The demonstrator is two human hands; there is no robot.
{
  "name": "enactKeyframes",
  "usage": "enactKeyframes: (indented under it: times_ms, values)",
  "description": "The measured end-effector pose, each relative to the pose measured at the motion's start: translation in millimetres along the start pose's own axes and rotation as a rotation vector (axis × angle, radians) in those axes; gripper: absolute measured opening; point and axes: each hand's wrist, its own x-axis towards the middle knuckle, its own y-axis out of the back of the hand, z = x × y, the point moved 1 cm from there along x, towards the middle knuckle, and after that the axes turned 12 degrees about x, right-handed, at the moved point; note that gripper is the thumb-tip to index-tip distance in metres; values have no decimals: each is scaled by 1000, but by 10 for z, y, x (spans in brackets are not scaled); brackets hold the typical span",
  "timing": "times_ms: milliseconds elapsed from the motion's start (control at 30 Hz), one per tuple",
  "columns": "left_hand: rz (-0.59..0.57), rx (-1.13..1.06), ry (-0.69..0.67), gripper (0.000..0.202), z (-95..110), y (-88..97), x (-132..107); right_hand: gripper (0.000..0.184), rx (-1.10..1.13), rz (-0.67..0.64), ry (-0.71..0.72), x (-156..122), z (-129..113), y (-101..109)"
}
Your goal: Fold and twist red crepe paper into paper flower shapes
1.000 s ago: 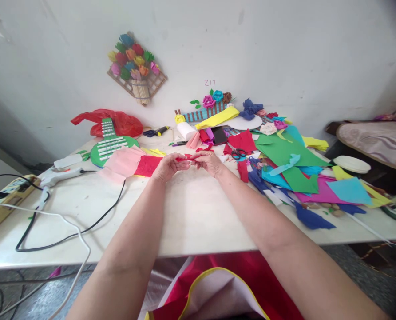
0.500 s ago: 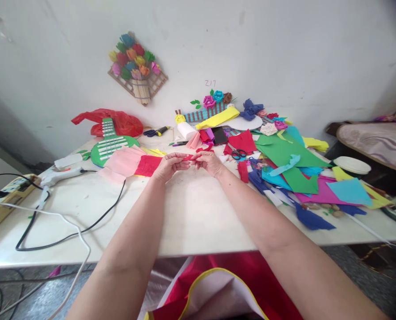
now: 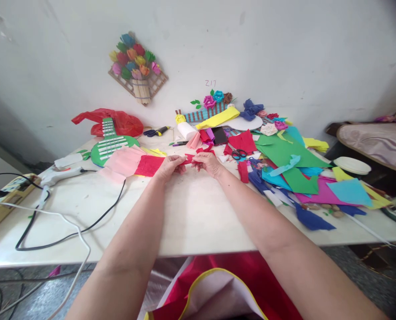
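Observation:
Over the far middle of the white table (image 3: 191, 213), both my hands pinch one small red paper strip (image 3: 188, 158). My left hand (image 3: 169, 167) grips its left end with closed fingers. My right hand (image 3: 208, 162) grips its right end, fingers curled. Just left of my left hand lie a red paper sheet (image 3: 148, 166) and a pink paper sheet (image 3: 123, 162). Scissors (image 3: 238, 152) with dark handles rest right of my right hand, beside more red paper (image 3: 243, 141).
A heap of coloured paper sheets (image 3: 291, 166) covers the right side. A glue gun (image 3: 56, 177) with black and white cables (image 3: 71, 231) lies at the left. A green paper guitar (image 3: 109, 143), a red plastic bag (image 3: 118, 121), paper flower crafts (image 3: 214, 106) and white plates (image 3: 353, 164) are also here.
My fingers have worked the red strip and shifted slightly; the piece now shows wider between my hands. The arms stay where they were.

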Motion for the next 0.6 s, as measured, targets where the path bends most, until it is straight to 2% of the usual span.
enactKeyframes:
  times_ms: [167, 333, 433, 600]
  values:
    - [-54, 80, 3, 37, 36, -36, -32, 20, 1, -32, -12, 5, 23, 16]
    - [-25, 4, 34, 37, 19, -27, -12, 28, 63, -67, -14, 14, 29, 60]
    - [-15, -45, 20, 37, -21, -9, 10, 26, 85, -69, -5, 11, 20, 84]
    - [0, -76, 21, 36, -53, 2, 22, 21, 40, -6, -3, -3, 7, 94]
